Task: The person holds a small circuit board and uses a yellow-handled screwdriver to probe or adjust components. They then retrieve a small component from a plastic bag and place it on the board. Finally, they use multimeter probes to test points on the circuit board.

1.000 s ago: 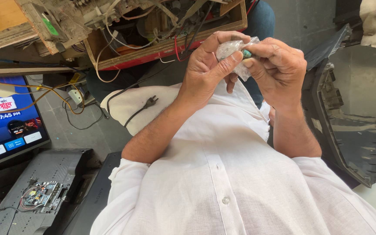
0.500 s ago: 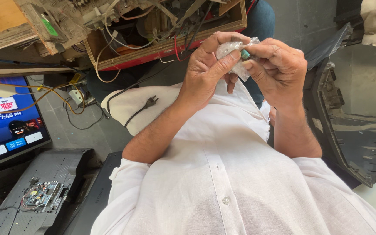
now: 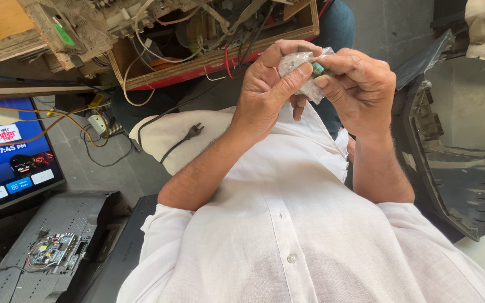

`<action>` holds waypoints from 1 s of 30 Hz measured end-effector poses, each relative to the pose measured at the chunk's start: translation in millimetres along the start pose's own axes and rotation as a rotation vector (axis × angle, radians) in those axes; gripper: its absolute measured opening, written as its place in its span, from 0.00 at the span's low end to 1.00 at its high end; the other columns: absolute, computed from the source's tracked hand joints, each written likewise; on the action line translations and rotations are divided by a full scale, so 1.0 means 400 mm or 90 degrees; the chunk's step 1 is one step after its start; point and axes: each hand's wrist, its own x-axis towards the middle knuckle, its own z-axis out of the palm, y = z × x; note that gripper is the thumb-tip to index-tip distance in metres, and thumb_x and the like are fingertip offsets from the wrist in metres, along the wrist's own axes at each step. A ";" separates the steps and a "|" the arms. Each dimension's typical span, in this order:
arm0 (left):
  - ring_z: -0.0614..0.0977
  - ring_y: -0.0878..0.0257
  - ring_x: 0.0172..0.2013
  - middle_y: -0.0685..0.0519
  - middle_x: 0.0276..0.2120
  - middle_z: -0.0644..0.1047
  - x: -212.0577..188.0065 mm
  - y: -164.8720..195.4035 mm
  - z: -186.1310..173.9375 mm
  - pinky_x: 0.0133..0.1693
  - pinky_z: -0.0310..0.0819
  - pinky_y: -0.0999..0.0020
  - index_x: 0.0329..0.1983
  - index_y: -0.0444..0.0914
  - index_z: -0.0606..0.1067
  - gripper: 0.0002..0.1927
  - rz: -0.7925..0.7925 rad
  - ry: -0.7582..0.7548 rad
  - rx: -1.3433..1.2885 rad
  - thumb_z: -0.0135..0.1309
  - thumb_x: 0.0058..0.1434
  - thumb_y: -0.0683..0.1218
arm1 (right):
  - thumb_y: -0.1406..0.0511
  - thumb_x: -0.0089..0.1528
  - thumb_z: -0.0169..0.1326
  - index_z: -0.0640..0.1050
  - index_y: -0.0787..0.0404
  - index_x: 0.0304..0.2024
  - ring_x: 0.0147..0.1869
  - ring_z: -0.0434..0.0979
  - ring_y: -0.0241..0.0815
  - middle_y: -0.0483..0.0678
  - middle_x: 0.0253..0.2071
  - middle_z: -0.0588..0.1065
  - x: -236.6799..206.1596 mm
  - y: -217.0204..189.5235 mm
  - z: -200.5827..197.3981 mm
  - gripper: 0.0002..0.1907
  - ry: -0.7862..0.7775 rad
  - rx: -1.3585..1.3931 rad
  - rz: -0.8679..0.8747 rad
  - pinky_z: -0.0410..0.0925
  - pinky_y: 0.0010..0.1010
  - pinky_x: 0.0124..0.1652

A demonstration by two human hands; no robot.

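1. Both hands are raised in front of the chest, far side of the scene, a bit right of centre. The left hand (image 3: pixel 268 92) and right hand (image 3: pixel 360 84) meet around a small crumpled clear plastic bag (image 3: pixel 298 70).
2. Left grip: thumb and forefinger pinched on the left part of the bag, other fingers curled behind it. So it's clenched on the bag.
3. Right grip: thumb and forefinger tips pinching a tiny green part (image 3: pixel 318 68) right at the bag's edge, touching the plastic too. Can't really tell what the green bit is, it's too small.
4. The person is wearing a white shirt (image 3: pixel 287 224) with sleeves rolled above the elbows; it fills most of the near half of the view.
5. Far left there's a wooden crate (image 3: pixel 209 62) with a red lower edge, stuffed with tangled wires and old circuit junk.
6. Just near of the crate, a white cushion-like thing (image 3: pixel 169 140) with a black power plug (image 3: pixel 193 131) and cord lying across it.
7. Left edge: a lit TV screen (image 3: pixel 12 163) showing a blue menu, with orange wires running over its top.
8. Near left: an opened grey back panel (image 3: pixel 40 247) lying flat, with a small circuit board (image 3: pixel 51 252) exposed on it.
9. Right side: a black plastic TV shell (image 3: pixel 450 168) standing on edge beside the right forearm.
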 end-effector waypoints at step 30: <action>0.81 0.73 0.32 0.53 0.38 0.79 0.003 -0.003 -0.001 0.23 0.74 0.75 0.58 0.40 0.75 0.10 0.002 0.002 0.001 0.54 0.76 0.45 | 0.75 0.69 0.62 0.78 0.73 0.51 0.34 0.77 0.30 0.52 0.40 0.78 -0.005 0.013 0.002 0.10 -0.001 0.017 0.005 0.69 0.16 0.31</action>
